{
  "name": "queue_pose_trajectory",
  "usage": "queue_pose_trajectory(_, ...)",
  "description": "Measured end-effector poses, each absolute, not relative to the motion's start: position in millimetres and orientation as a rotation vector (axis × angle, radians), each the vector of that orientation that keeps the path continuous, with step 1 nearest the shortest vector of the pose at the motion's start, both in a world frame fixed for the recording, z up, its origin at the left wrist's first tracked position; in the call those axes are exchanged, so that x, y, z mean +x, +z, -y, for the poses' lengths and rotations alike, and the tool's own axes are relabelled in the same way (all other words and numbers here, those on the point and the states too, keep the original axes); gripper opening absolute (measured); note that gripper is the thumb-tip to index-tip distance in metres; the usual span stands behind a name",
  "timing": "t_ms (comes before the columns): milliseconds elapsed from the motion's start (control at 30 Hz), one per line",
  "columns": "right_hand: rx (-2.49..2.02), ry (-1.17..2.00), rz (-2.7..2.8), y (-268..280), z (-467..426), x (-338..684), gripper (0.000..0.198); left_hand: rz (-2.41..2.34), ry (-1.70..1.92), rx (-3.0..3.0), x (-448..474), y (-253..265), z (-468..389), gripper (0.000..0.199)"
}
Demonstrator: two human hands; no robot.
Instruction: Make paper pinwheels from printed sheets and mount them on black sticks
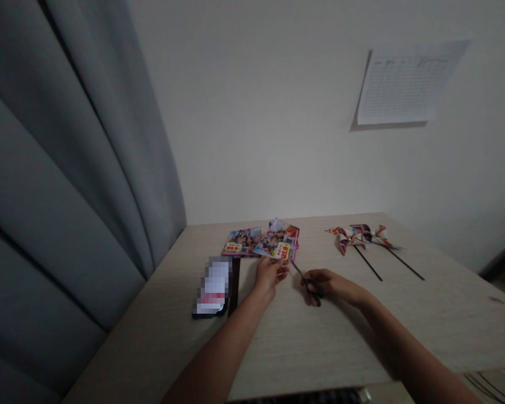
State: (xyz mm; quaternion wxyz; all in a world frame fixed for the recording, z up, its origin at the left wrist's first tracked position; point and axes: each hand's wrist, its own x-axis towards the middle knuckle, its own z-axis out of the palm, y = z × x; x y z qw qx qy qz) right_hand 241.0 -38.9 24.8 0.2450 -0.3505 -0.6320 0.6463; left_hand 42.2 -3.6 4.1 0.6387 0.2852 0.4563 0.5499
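My left hand (270,273) grips the lower edge of a colourful printed paper sheet (280,238), which is held tilted just above the table. In my right hand (326,282) is a pair of scissors (313,287) with dark handles; my fingers are in and around the loops. The blades point up and left, reaching the lower right corner of the sheet. Whether they are cutting into it is too small to tell. Beside the held sheet, on its left, more printed paper (242,241) of the same kind lies on the table.
Two paper pinwheels (348,238) with dark sticks (404,265) lie on the right of the wooden table (311,348). A phone with a blurred screen (212,286) is left of my left forearm, next to a dark strip (234,286). A grey curtain (88,140) hangs at the left.
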Motion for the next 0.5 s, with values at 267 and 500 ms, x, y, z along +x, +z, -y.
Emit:
queue_pose_trajectory(267,-0.981,1.766,1.731,29.3,41.2,242.1,0.044,-1.038,1.273,0.634,41.8,7.5,4.7,0.017)
queue_pose_trajectory(500,-0.963,1.784,1.747,24.3,39.1,243.3,0.039,-1.028,1.267,0.626,41.4,7.9,4.1,0.016)
